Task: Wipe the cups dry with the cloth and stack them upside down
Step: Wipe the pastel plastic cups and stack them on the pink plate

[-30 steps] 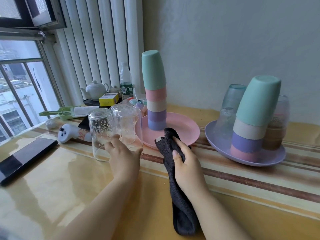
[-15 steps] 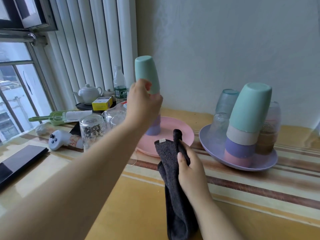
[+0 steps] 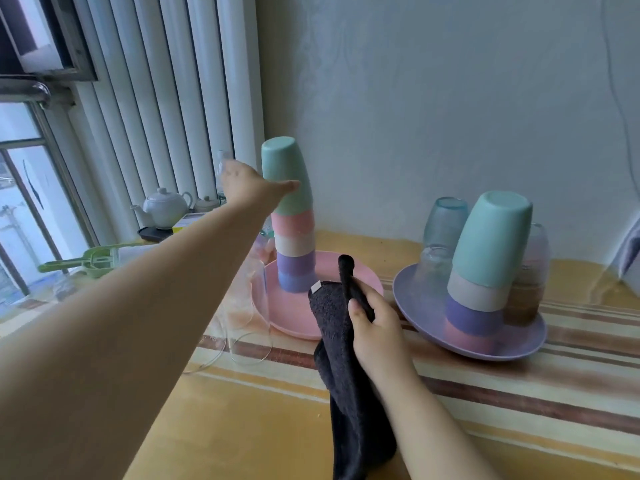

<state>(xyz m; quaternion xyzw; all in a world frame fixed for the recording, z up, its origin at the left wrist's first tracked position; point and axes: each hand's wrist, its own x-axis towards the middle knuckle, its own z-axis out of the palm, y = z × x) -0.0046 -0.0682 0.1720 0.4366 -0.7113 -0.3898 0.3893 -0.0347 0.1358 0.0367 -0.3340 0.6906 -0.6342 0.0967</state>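
On the pink plate (image 3: 294, 329) stands a stack of upside-down cups with a teal cup (image 3: 285, 168) on top. My left hand (image 3: 247, 188) reaches to that teal cup, its thumb lying across the cup's front; the fingers are hidden behind it. A dark cloth (image 3: 332, 341) hangs from my right hand (image 3: 375, 329), which grips it in front of the pink plate. On the purple plate (image 3: 415, 306) to the right, a second, tilted stack of cups (image 3: 485, 258) stands among upturned glass cups (image 3: 443, 223). Clear glasses (image 3: 247, 310) stand upside down left of the pink plate, partly behind my left forearm.
A white teapot (image 3: 166, 209), a green tool (image 3: 93, 263) and a bottle (image 3: 221, 161) sit at the back left by the window and blinds. The wall runs close behind both plates. A striped yellow cloth (image 3: 519, 410) covers the table.
My left hand left the clear glasses and rose to the teal cup on top of the pink-plate stack. My right hand lifted the cloth slightly.
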